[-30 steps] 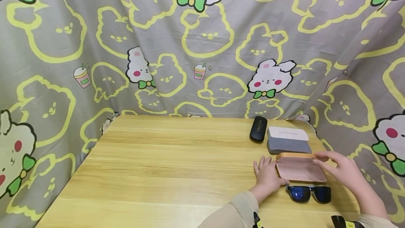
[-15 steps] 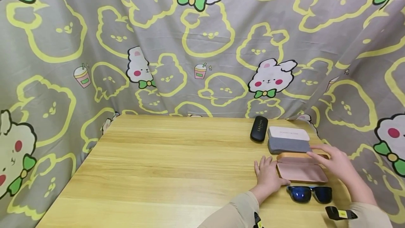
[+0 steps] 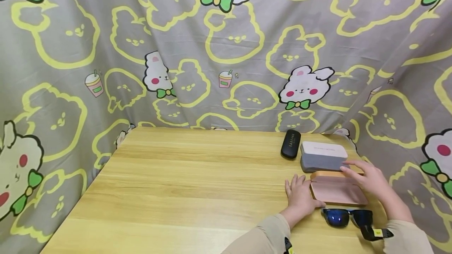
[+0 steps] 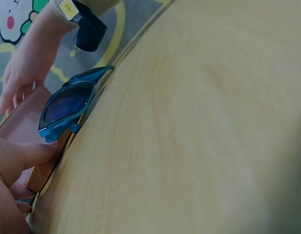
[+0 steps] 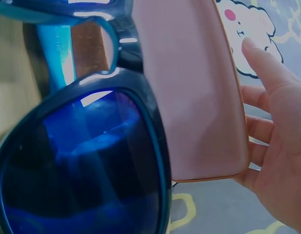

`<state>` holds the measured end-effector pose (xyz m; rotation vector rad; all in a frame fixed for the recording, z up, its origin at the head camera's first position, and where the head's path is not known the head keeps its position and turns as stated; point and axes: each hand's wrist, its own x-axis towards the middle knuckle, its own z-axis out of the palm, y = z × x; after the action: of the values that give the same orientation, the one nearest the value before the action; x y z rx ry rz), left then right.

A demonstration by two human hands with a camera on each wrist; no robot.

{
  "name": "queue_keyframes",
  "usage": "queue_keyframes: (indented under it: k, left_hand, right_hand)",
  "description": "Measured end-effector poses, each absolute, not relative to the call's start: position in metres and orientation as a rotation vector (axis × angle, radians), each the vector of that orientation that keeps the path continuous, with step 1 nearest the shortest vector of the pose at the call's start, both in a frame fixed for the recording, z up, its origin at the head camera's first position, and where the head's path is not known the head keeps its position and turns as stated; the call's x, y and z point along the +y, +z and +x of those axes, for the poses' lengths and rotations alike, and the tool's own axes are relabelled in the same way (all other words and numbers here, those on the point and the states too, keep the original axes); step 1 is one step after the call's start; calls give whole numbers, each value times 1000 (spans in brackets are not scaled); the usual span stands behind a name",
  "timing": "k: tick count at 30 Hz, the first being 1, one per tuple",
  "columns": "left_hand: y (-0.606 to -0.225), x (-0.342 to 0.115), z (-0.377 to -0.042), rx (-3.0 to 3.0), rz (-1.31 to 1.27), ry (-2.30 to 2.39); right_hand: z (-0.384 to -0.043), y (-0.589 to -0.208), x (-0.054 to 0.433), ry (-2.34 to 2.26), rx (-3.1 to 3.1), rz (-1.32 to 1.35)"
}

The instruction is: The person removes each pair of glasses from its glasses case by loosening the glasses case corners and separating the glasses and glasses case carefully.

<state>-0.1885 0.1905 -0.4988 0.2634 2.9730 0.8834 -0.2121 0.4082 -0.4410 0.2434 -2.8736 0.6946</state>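
Observation:
A glasses case [image 3: 339, 193] with a pink lining and orange-brown outside lies open at the table's right side. My left hand [image 3: 300, 197] rests by its left end, fingers spread and fairly straight, thumb at the front corner. My right hand [image 3: 370, 179] is at the case's back right, thumb and index finger stretched over the raised lid; in the right wrist view its fingers [image 5: 260, 127] sit along the case's edge. Sunglasses [image 3: 337, 218] with dark blue lenses lie in front of the case, the right wrist camera partly covering them in the head view.
Behind the open case is a grey and white glasses case [image 3: 323, 156]. A black glasses case [image 3: 291, 144] stands to its left. The wooden table [image 3: 183, 183] stretches left, with a patterned curtain [image 3: 226, 50] around its back and sides.
My right hand has shifted left along the lid, and its wrist camera now overlaps the sunglasses. My left hand and the cases stay nearly as they were; the head view moved slightly.

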Motion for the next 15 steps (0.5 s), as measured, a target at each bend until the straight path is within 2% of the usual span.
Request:
queue_keyframes:
  k: [15]
  left_hand:
    - [-498, 191, -188, 2975, 265, 860]
  right_hand:
    - [-214, -450, 410, 748, -2997, 251]
